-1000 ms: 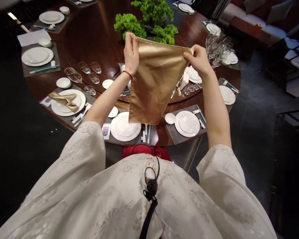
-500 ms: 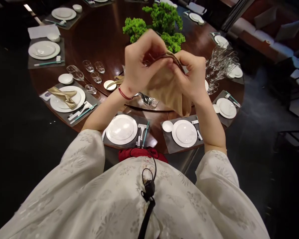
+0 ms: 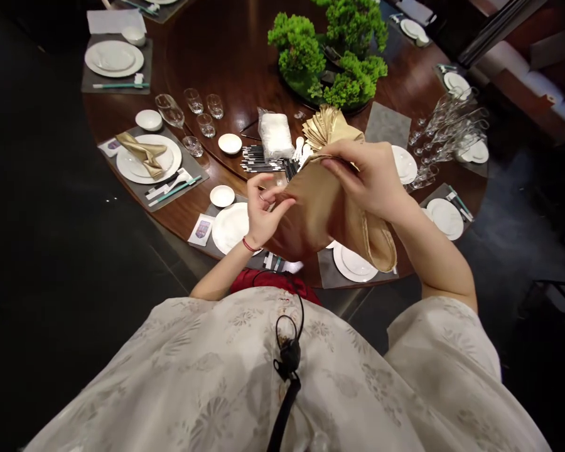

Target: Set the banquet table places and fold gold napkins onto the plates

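A gold cloth napkin (image 3: 317,204) hangs in loose folds over the near edge of the table. My right hand (image 3: 370,176) pinches its top edge between thumb and fingers. Beside the napkin's left side is my left hand (image 3: 266,213), thumb and fingers apart; whether it touches the cloth I cannot tell. Below the cloth, white plates (image 3: 355,262) on a grey placemat are partly covered. Just beyond my right hand lies a stack of pleated gold napkins (image 3: 327,125). Another folded gold napkin (image 3: 144,154) rests on a plate to the left.
The round wooden table (image 3: 207,44) carries a green miniature tree (image 3: 353,78), a wrapped white pack (image 3: 276,135), several chopsticks (image 3: 262,158) and a white bowl (image 3: 230,144). Small glasses (image 3: 206,124) stand at left, with clustered stemmed glasses (image 3: 445,135) at right.
Both hands have come lower and drawn apart. My left hand has let go of the napkin's top edge, while the right keeps its pinch. The view has shifted left.
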Demonstrator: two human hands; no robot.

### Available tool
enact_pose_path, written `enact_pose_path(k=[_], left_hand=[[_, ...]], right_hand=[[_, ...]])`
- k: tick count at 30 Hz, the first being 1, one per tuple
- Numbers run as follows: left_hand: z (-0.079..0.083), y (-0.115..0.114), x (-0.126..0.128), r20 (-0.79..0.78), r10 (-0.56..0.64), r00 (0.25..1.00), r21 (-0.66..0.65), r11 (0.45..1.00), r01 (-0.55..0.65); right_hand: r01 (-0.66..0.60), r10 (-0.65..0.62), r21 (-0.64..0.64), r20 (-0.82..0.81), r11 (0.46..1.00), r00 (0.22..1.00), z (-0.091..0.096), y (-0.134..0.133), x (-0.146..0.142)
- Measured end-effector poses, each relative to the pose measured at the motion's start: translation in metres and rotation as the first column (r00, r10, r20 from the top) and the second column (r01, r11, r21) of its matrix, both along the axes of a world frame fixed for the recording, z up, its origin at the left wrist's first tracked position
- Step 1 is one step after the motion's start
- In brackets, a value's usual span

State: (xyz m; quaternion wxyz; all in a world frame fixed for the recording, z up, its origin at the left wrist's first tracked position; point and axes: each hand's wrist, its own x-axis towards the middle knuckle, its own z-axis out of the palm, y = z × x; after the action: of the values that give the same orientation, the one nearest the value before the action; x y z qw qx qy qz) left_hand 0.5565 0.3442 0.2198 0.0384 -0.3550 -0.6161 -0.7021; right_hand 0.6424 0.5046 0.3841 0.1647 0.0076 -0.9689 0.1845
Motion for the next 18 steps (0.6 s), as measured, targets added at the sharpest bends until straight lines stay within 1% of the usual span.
enact_pose_path(k=[3,5,7,9,11,14,18], left_hand=[[-0.011,-0.004,0.016,0.036,0.001,0.999,0.001,1.000,-0.001],[-0.019,-0.007,0.023,0.044,-0.015,0.999,0.007,1.000,0.015],[-0.026,-0.010,0.028,0.029,-0.037,0.999,-0.002,0.999,0.037],[-0.032,-0.011,0.030,-0.013,-0.085,0.996,-0.040,0.996,0.085],[-0.038,-0.010,0.029,-0.050,-0.159,0.986,-0.095,0.984,0.154],[-0.051,-0.005,0.021,-0.052,-0.236,0.970,-0.152,0.962,0.226],[-0.073,0.001,0.000,-0.059,-0.321,0.945,-0.208,0.930,0.302]], right_hand=[[-0.053,0.054,0.005,-0.060,0.999,0.997,-0.008,-0.002,0.009],[-0.050,0.051,0.010,-0.061,0.999,0.997,-0.013,-0.003,0.017],[-0.022,0.022,0.010,-0.049,1.000,0.999,-0.018,-0.004,0.024],[-0.005,0.005,0.007,-0.052,1.000,0.999,-0.021,-0.004,0.030],[0.008,-0.008,0.001,-0.066,1.000,0.998,-0.022,-0.003,0.034],[0.039,-0.039,-0.002,-0.110,0.999,0.993,-0.015,0.002,0.040],[0.097,-0.098,-0.015,-0.239,0.995,0.966,0.007,0.020,0.052]])
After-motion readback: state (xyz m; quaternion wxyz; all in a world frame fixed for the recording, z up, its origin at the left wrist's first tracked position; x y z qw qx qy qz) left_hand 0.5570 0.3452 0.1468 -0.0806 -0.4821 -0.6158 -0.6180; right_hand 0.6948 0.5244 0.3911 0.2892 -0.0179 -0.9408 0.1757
